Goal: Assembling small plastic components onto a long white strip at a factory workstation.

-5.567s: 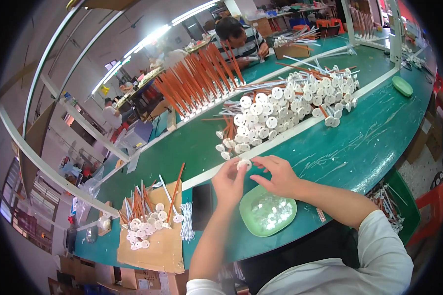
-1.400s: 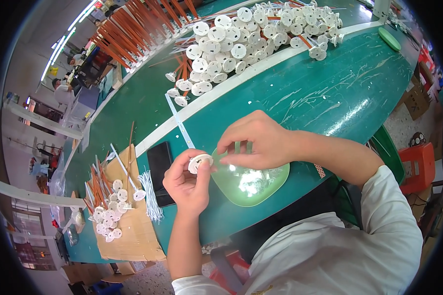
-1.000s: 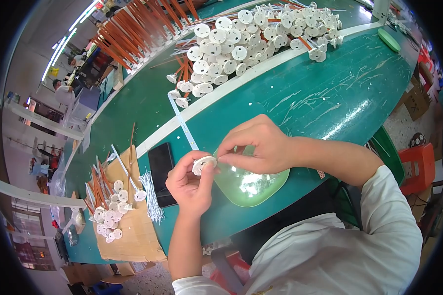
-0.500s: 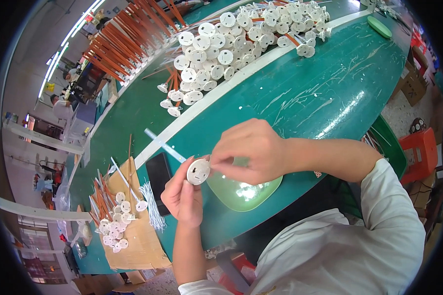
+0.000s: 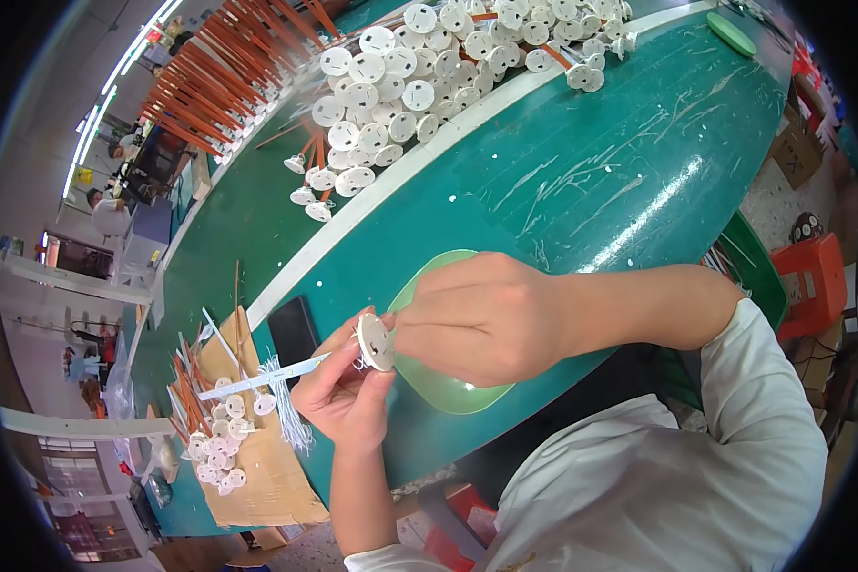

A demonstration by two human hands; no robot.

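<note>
My left hand (image 5: 345,405) grips a white round disc (image 5: 377,343) by its edge, thumb on the near side and fingers behind. From the disc's back a long pale strip (image 5: 248,383) runs out to the left, over a bundle of white cords. My right hand (image 5: 491,319) is closed, its fingertips pressed together at the disc's face; whatever they hold is hidden. Under the right hand lies a light green dish (image 5: 458,396), partly covered by it. A dark phone (image 5: 294,329) rests on the table just beyond my left hand.
A large heap of white discs with strips (image 5: 419,95) spreads along the far side. Orange strips (image 5: 214,91) stand in rows behind. At left, more discs (image 5: 221,443) and white cords (image 5: 294,415) lie on cardboard (image 5: 276,486). A red stool (image 5: 810,286) stands at right.
My left hand has turned the disc, so its strip now points left instead of up and away. My right hand has moved slightly nearer, its fingers closed against the disc's face.
</note>
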